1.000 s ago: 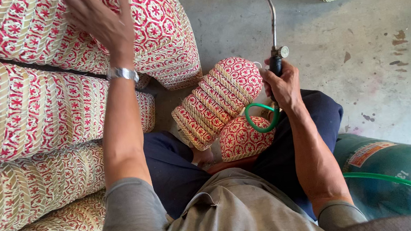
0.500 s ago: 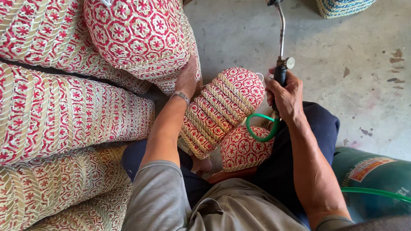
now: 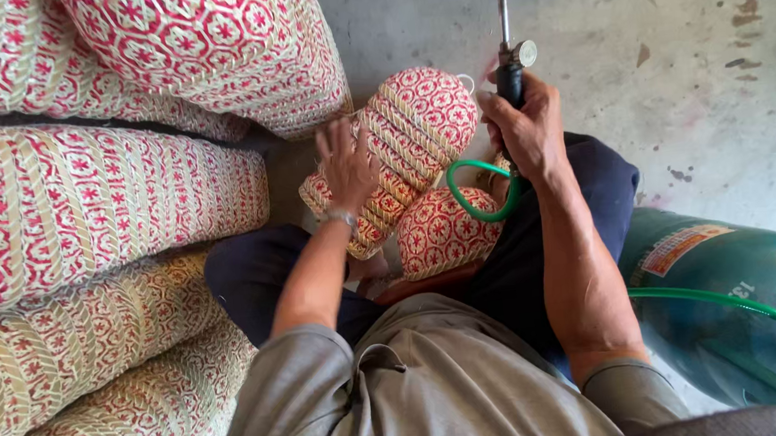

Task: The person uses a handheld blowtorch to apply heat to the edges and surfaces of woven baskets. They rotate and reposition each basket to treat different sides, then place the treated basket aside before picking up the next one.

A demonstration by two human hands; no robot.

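Woven basket on my lap, torch up.
L hand now flat on red-cream basket, down from stack; R hand grips torch handle. Teal gas cylinder, orange label, right of basket.

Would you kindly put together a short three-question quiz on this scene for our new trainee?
1. True or false: the right hand holds the gas torch by its handle.
2. Which thing does the left hand rest on?
A. the teal gas cylinder
B. the woven red-and-cream basket on the lap
C. the concrete floor
3. Fill in: the hose that loops below the torch is ____ in colour.

Key:
1. True; the fingers are wrapped round the handle.
2. B.
3. Green.
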